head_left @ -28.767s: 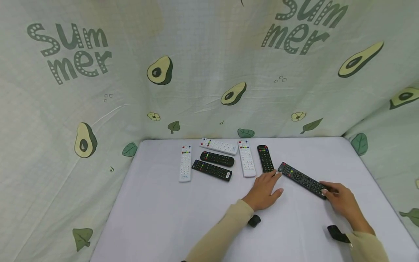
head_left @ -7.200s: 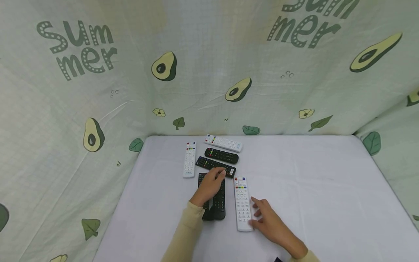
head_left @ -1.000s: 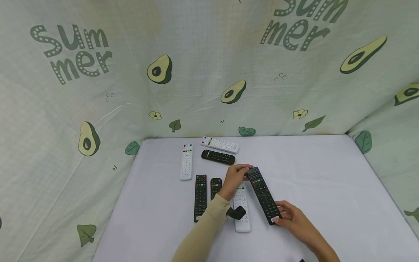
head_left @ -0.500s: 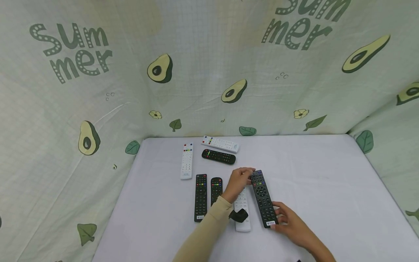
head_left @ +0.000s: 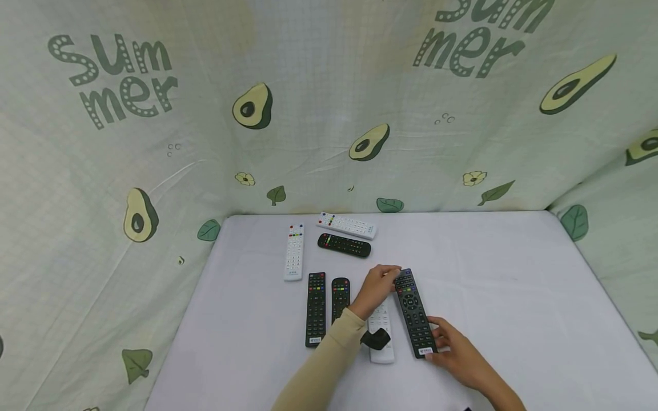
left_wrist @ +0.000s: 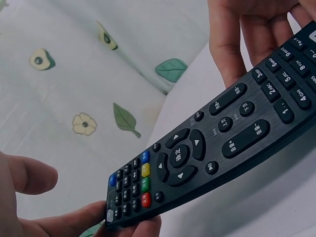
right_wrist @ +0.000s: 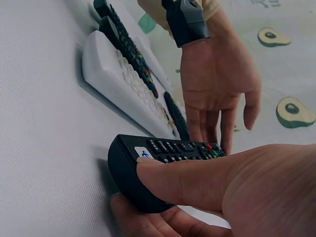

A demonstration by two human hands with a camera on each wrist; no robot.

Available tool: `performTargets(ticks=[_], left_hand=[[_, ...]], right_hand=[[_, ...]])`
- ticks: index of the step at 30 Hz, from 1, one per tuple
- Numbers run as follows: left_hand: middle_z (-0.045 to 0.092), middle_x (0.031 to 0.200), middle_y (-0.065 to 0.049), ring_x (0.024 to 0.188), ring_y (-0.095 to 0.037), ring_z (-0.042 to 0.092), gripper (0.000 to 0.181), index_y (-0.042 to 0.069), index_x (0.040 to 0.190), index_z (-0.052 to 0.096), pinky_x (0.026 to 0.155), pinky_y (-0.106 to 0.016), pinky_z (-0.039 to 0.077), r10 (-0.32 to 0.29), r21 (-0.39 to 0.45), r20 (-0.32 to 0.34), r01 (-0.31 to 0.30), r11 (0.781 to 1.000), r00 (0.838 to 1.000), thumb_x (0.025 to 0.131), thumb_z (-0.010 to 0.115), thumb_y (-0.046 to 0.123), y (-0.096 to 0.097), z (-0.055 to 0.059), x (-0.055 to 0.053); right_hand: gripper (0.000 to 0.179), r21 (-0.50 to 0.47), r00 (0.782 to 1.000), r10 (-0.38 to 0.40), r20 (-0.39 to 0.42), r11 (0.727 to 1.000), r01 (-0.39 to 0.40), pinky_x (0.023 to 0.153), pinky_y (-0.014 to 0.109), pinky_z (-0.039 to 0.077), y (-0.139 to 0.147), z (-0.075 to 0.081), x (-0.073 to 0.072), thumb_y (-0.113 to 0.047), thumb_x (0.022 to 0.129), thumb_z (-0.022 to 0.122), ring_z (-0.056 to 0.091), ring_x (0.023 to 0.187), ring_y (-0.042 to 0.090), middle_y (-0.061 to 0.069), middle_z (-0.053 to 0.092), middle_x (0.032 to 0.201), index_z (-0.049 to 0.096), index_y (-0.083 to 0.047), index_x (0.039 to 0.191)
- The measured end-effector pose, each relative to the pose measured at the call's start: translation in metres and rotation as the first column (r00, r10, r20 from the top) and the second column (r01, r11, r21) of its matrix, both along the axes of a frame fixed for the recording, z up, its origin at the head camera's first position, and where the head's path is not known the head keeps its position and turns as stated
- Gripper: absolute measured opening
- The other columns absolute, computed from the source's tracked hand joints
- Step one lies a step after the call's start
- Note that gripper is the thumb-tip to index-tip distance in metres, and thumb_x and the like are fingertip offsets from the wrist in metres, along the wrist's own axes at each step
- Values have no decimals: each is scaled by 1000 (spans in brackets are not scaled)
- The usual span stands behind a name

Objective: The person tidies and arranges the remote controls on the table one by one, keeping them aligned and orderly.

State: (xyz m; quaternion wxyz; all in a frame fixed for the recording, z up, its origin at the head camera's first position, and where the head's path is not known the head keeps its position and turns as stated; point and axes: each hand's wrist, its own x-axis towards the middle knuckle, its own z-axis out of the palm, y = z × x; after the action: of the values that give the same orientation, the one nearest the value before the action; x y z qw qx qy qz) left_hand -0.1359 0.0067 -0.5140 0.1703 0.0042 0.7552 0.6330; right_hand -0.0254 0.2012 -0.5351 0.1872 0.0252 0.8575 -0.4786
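Note:
A black remote control [head_left: 415, 314] lies lengthwise between my hands, just right of a white remote [head_left: 381, 319]. My right hand [head_left: 457, 354] grips its near end, thumb over the label and fingers beneath, as the right wrist view shows. The left hand [head_left: 374, 290] touches the far end with fairly straight fingers [left_wrist: 74, 219]; its thumb stands off the remote in the left wrist view. Left of the white remote are two black remotes, a rounded one [head_left: 340, 297] partly hidden by my left sleeve and a longer one [head_left: 316, 308] with a label.
Farther back on the white table [head_left: 231, 342] lie an upright white remote [head_left: 294, 251], a slanted white remote [head_left: 347, 225] and a small black remote [head_left: 344, 245]. A cloth with avocado prints [head_left: 308, 142] hangs behind the table.
Earlier the remotes lay mostly at the back; several now form a front row. Within the last second, both hands have swung the held black remote straighter, nearer the white one, and lowered it.

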Motion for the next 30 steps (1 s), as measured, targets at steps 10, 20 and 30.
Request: performTargets(ticks=[10,20,30], left_hand=[[57,140,-13,118,-19,57,51,0,145,61,106,-46,51,-92,-104,-28,89,991,995,110,49,34,3,1,1],[55,138,-17,111,-18,61,52,-3,149,54,103,-42,53,-160,-139,-32,154,978,987,111,47,32,5,0,4],[59,141,-17,124,-26,60,53,0,150,53,112,-49,49,-196,-192,-20,188,963,980,111,48,36,7,2,12]], right_hand=[[87,44,999,27,-39,999,-26,79,32,63,-1,1,0,-1,77,88,66,95,17,11,65,113,44,4,152],[92,55,998,45,-41,998,-42,76,30,62,-3,3,2,0,75,89,65,94,16,11,65,113,43,4,154],[95,55,996,63,-56,997,-60,73,27,62,-2,4,5,-2,73,89,65,88,13,10,65,109,41,11,154]])
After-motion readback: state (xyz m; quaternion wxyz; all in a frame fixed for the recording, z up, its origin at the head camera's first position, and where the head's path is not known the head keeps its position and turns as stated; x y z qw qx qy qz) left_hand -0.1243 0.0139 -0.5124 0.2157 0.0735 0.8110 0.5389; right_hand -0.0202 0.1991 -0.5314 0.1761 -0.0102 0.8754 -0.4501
